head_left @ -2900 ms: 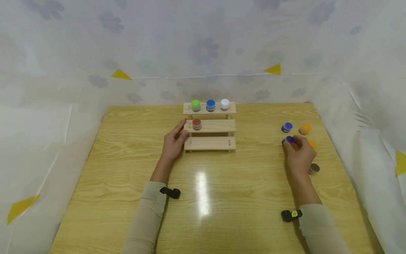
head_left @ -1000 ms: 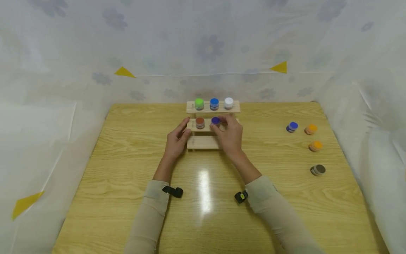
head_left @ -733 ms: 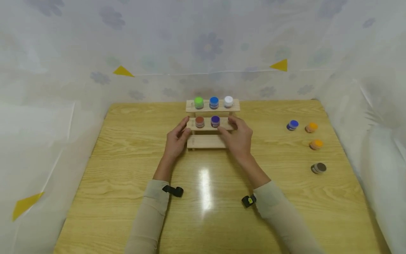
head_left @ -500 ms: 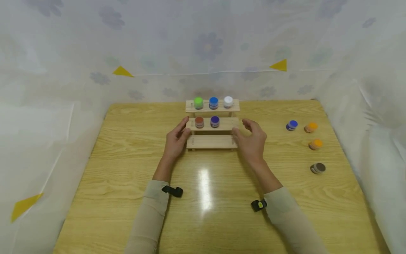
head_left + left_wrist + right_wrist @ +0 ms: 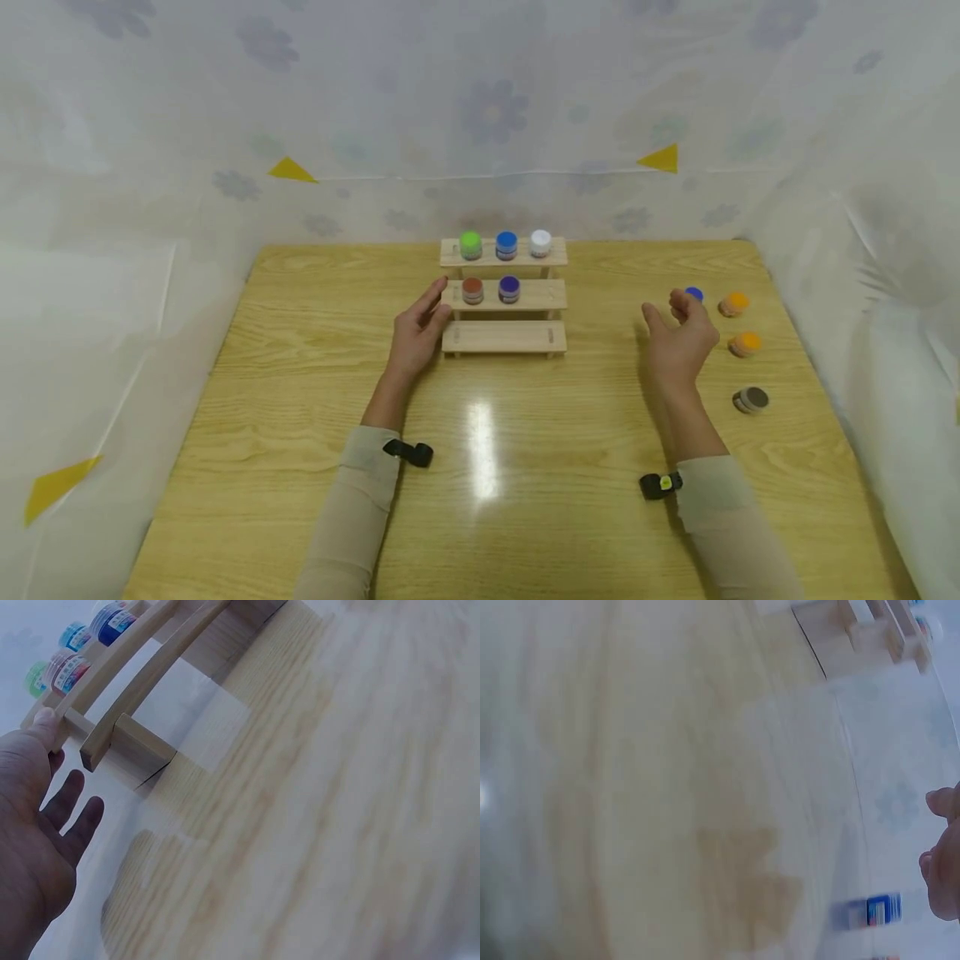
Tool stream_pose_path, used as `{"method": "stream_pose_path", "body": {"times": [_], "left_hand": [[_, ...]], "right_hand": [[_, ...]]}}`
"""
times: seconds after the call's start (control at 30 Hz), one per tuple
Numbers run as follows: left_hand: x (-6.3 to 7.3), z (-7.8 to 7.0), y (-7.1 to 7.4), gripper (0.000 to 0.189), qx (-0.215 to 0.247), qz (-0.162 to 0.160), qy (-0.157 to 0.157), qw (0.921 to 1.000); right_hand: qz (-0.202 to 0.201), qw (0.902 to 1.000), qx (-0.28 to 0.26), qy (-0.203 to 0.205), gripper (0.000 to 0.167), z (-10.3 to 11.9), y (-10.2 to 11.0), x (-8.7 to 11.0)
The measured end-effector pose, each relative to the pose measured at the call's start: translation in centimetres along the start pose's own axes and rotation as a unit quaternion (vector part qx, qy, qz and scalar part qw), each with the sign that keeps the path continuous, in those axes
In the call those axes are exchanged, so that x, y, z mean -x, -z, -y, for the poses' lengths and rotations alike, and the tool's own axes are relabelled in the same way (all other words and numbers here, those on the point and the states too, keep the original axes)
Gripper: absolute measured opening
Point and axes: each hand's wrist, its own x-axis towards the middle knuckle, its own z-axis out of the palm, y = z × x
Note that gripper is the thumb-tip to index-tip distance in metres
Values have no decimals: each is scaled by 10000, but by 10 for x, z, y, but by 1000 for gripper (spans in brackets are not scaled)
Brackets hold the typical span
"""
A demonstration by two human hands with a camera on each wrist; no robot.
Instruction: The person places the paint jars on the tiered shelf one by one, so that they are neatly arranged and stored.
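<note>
Rack (image 5: 504, 337) part-filled, left hand (image 5: 414, 337) loose against it, right hand (image 5: 681, 342) parted and empty, well right of it, likely fetching, nearby blue jar (image 5: 694, 294) probably needing a pinch.

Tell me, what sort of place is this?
Perhaps a little screened-off tabletop workspace: there's a wooden table, pale sheets around it, flowery at the back, and yellow triangles on the sheets.
</note>
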Motion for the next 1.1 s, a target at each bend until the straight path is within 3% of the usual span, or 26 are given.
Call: {"method": "stream_pose_path", "body": {"times": [0.13, 0.27, 0.73, 1.0, 1.1], "left_hand": [[0, 2, 1, 48, -2, -28, 18, 10000], [0, 3, 1, 49, -19, -30, 5, 10000], [0, -2, 1, 48, -1, -12, 6, 10000], [1, 0, -1, 49, 30, -12, 81, 10000], [0, 1, -1, 49, 38, 28, 107, 9999]], "right_hand": [[-338, 9989, 142, -303, 54, -9, 14, -15], [-429, 9968, 315, -595, 59, -18, 23, -28], [144, 9925, 502, -1105, 52, -46, 22, -55], [70, 9949, 314, -957, 47, -53, 19, -58], [41, 9946, 472, -921, 47, -54, 18, -57]]}}
